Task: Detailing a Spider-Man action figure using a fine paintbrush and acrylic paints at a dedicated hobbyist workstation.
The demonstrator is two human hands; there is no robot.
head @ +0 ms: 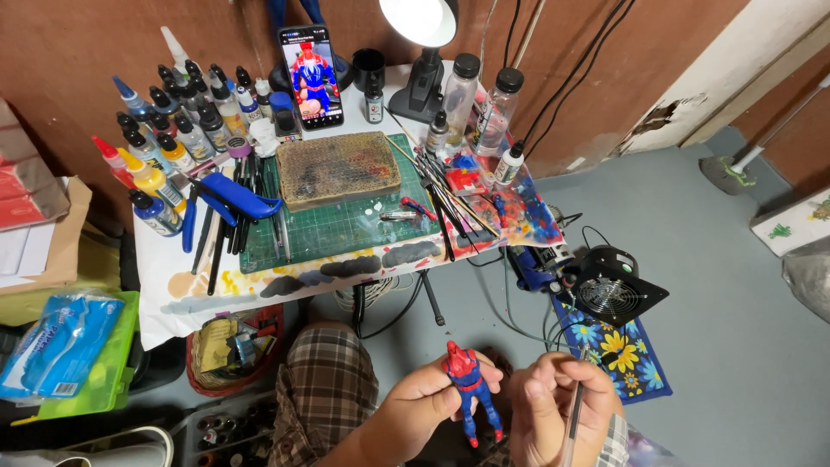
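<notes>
Left hand (424, 402) grips figurine (471, 393) — paint bottles (173, 130) crowd table (346, 268).

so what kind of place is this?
Probably a home hobby corner for painting figures. A low table holds paint bottles, a cutting mat and brushes; the left hand holds a red-and-blue figure, the right hand a thin tool.

Lighting: bright, even; white desk lamp (421, 19) at far centre, shade blown out. Glare: lit phone screen (311, 73). Shadows: soft, beneath the table (216, 290). Focus: sharp overall. Distortion: wide-angle bending at left and right edges.
</notes>
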